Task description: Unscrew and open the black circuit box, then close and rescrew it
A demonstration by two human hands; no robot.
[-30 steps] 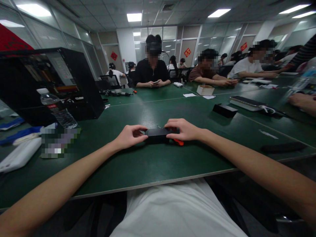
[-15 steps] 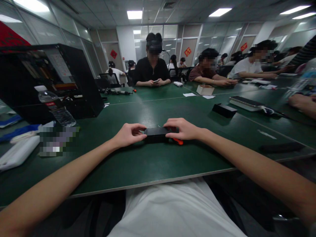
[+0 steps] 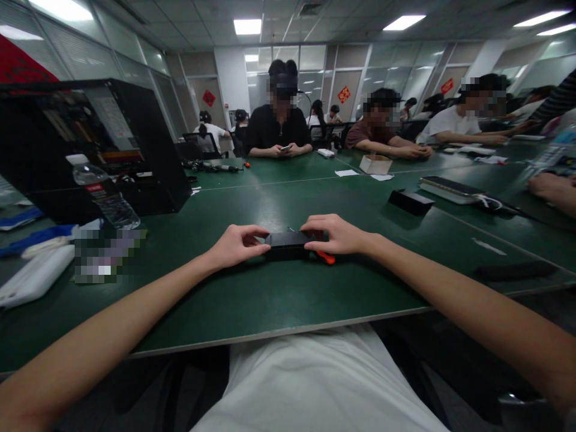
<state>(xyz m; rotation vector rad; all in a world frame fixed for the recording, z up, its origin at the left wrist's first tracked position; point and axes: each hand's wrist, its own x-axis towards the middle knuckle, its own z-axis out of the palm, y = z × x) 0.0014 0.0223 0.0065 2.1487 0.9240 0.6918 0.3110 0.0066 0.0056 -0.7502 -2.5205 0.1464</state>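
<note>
A small black rectangular box [image 3: 288, 243] rests on the green table, gripped at its two ends. My left hand [image 3: 240, 245] pinches its left end between thumb and fingers. At the opposite end, my right hand [image 3: 333, 234] holds it the same way, fingertips on the top and side. An orange handle [image 3: 326, 257] of some tool lies under my right hand, partly covered by it. A thin metal tip [image 3: 291, 229] shows just behind the box; whether it belongs to the orange handle is not clear.
An open black computer case [image 3: 148, 150] and a water bottle [image 3: 105, 192] stand at left. A black open tray-like piece [image 3: 410, 202] lies to the right, near a silver-and-black device [image 3: 452, 189]. Farther back is a small white box [image 3: 375, 164]. Several people sit around the table.
The view has shifted very slightly. Both hands keep their hold on the black box, with no clear movement of it on the table.
</note>
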